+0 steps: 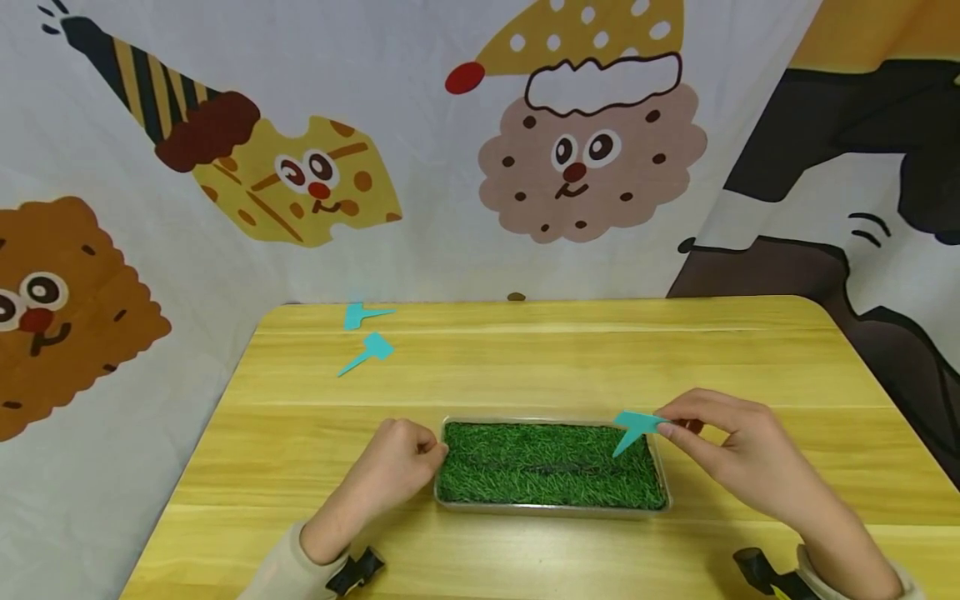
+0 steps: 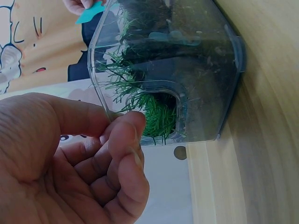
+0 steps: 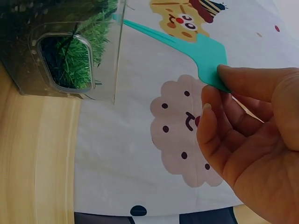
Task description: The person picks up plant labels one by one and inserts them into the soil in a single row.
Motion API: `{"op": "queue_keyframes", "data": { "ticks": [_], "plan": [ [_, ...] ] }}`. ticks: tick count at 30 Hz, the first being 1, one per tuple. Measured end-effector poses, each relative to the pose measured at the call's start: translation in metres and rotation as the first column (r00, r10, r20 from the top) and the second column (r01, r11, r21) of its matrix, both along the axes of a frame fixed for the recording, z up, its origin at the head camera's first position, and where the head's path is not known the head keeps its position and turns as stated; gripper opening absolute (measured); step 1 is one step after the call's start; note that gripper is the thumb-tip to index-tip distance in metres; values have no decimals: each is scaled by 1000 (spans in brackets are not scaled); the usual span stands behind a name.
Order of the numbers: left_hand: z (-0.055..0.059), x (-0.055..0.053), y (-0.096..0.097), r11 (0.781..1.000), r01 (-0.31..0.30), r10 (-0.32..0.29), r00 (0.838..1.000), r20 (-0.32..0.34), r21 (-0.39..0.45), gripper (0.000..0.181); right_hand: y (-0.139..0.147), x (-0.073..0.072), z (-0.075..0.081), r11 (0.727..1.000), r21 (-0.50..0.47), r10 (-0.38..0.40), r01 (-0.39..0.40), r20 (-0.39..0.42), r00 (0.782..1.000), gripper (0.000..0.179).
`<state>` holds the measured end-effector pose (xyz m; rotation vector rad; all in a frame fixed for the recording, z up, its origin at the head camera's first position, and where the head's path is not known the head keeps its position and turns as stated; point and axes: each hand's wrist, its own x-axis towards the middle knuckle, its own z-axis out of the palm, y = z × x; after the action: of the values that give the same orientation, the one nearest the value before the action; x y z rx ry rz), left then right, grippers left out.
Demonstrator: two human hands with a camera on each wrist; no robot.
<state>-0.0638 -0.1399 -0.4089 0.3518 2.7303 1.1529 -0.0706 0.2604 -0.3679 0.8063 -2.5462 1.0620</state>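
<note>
Toward the back left of a pale yellow wood-grain table, a flat teal plastic marker with a broad head and a thin pointed stem lies close to the far edge; a second teal marker lies just in front of it. Further right and nearer the person, the left hand pinches the rim of a long, clear plastic box between thumb and forefinger, its other fingers curled in. Green artificial grass fills the box, with a dark seam along its length. If that pinch at one end slips, a push on the grass could slide or tip the box; a thin stem pressed in at a slant could bend or skid. Over the right end of the grass, a third teal marker is held tilted, stem pointing down and left; whether its tip touches the blades is unclear. Just right of this marker, outside the box, the right hand pinches the end of its broad head between thumb and forefinger, remaining fingers bent.
</note>
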Motion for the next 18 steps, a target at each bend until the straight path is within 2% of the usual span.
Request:
{"op": "queue_keyframes", "data": {
  "ticks": [12,18],
  "plan": [
    [0,0,0,1000,-9,9,1000,6,-2,54,-3,-1,-5,994,-1,106,-106,19,994,46],
    [0,0,0,1000,-11,11,1000,10,0,54,-4,-3,-9,993,8,115,-115,11,993,46]
  ]
}}
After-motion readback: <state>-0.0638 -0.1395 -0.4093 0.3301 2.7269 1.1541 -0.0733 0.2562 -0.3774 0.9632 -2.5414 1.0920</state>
